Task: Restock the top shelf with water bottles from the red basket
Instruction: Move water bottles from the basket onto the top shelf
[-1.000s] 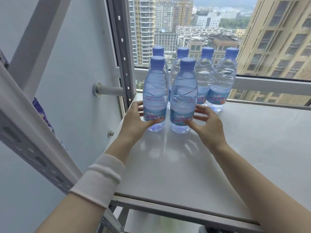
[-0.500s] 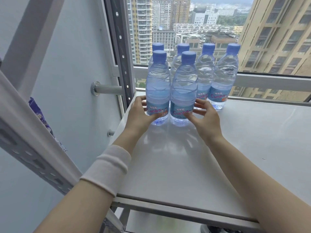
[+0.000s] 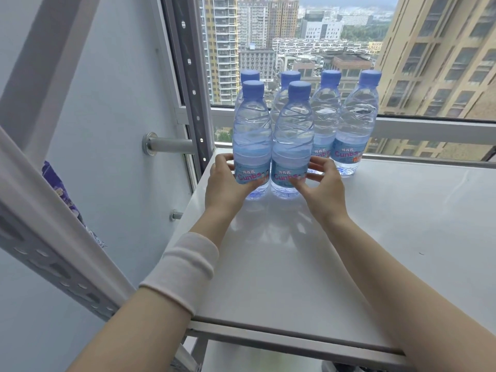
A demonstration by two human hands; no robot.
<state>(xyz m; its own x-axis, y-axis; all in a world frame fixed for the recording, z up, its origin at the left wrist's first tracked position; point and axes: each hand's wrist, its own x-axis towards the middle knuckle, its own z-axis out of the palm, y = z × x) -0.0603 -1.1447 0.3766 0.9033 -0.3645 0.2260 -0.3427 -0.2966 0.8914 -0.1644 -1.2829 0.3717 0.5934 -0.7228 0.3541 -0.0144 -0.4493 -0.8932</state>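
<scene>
The left hand (image 3: 224, 185) is wrapped round the label band of the front-left water bottle (image 3: 251, 135), thumb across the front and fingers curled round its outer side. The right hand (image 3: 322, 185) mirrors it on the front-right water bottle (image 3: 293, 138), its fingers a little fanned but bent onto the plastic. Both bottles stand upright, long axes vertical and blue caps up, side by side and touching or very nearly so, directly ahead of the hands with each hand equally close to its own bottle. Just behind them is the back row of four water bottles (image 3: 354, 122), set along the rear edge of the top shelf (image 3: 349, 251) towards its rear left corner. I'd say the pair only needs nudging straight back and releasing, the way lying directly away from the person. The front half of the shelf lies between the arms, a white cuff (image 3: 185, 269) on the left forearm. The red basket is out of sight.
</scene>
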